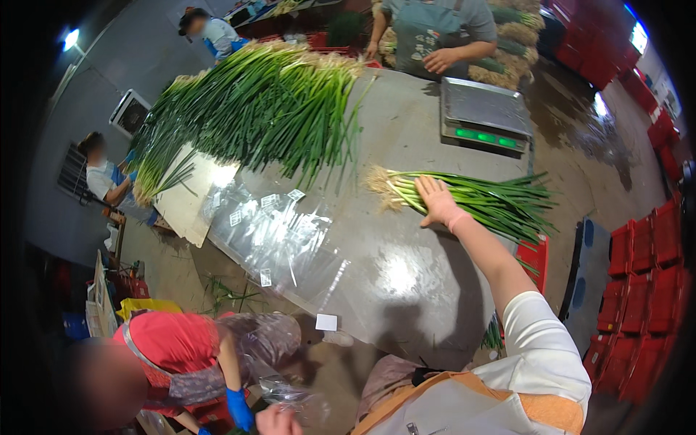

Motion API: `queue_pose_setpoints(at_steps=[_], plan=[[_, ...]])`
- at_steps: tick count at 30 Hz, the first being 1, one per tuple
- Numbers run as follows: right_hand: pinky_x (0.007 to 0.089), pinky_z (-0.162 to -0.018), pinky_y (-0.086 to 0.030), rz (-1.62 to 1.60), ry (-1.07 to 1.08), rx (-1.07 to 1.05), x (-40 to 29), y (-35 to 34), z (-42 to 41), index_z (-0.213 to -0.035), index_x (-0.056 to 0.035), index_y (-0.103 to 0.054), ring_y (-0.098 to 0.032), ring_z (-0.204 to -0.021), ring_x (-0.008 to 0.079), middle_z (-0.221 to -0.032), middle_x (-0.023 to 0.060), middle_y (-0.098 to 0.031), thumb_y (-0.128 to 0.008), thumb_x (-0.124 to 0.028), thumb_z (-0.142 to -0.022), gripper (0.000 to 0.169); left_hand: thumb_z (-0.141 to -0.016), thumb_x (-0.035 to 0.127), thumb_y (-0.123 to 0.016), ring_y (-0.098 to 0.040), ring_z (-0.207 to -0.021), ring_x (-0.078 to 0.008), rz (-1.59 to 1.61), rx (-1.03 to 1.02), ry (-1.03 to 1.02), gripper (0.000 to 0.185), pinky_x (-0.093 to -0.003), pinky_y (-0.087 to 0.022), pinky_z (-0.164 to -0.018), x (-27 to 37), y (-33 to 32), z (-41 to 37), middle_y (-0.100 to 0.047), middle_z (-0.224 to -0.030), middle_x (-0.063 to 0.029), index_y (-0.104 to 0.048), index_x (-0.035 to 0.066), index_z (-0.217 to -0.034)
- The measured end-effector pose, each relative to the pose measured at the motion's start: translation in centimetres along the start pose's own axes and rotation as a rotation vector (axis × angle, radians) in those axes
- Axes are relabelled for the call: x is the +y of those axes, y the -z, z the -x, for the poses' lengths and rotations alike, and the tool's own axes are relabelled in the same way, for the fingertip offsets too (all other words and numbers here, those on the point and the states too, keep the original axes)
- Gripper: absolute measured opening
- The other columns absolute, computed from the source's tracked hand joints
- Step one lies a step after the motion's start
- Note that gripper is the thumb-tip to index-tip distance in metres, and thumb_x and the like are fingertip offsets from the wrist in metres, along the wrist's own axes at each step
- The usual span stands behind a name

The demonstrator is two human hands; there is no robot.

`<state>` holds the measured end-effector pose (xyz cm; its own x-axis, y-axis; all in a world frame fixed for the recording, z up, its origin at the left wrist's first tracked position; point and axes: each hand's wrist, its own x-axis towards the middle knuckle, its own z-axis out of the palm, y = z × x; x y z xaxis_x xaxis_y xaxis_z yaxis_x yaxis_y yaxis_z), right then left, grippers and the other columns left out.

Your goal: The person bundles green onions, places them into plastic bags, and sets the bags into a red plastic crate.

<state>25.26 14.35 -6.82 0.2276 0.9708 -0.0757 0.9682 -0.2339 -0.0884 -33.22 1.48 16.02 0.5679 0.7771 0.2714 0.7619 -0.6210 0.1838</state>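
Note:
My right hand (437, 204), in a thin pinkish glove, lies flat on top of a bunch of green onions (478, 198). Its fingers are stretched out over the pale stems and do not wrap around them. The bunch lies on the metal table (359, 223), its roots to the left and its green leaves reaching past the right edge. At the bottom edge, my left hand (278, 420) is partly cut off, its fingers curled. A clear plastic bag (288, 389) is close by it; I cannot tell whether the hand grips it.
A large heap of green onions (261, 109) covers the table's far left. Clear plastic bags with labels (277, 228) lie nearer. A digital scale (484, 111) stands at the far right. A blue-gloved co-worker (174, 348) bends at lower left; another person (435, 38) stands opposite. Red crates (641, 277) are stacked right.

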Motion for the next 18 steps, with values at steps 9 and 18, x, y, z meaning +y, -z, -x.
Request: queue_pose_setpoints(at_steps=[9,18], plan=[[0.0514,-0.111,-0.023,0.038,-0.313,-0.302,2.9,-0.8,-6.5,-0.143,-0.0108,-0.028,-0.038,-0.131,0.0330,-0.138,0.0176,-0.042,-0.084,-0.032,-0.052,0.109,-0.075,0.001,-0.054,-0.057,-0.089,-0.0345,0.266,-0.242,0.155,0.018,-0.0423,-0.045,-0.080,3.6,-7.0,0.5,-0.062,-0.103,-0.0153,-0.063,0.002,-0.091],[0.0439,-0.071,-0.052,-0.128,-0.168,0.048,1.4,-6.2,5.2,-0.084,-0.0056,-0.061,-0.064,-0.079,0.0357,-0.083,0.0162,-0.064,-0.063,-0.008,-0.068,0.016,-0.061,-0.003,-0.057,-0.059,-0.081,-0.0330,0.077,0.077,-0.054,0.029,-0.0411,-0.044,-0.069,2.8,-6.5,-9.0,-0.064,-0.101,-0.0137,-0.064,0.005,-0.088]])
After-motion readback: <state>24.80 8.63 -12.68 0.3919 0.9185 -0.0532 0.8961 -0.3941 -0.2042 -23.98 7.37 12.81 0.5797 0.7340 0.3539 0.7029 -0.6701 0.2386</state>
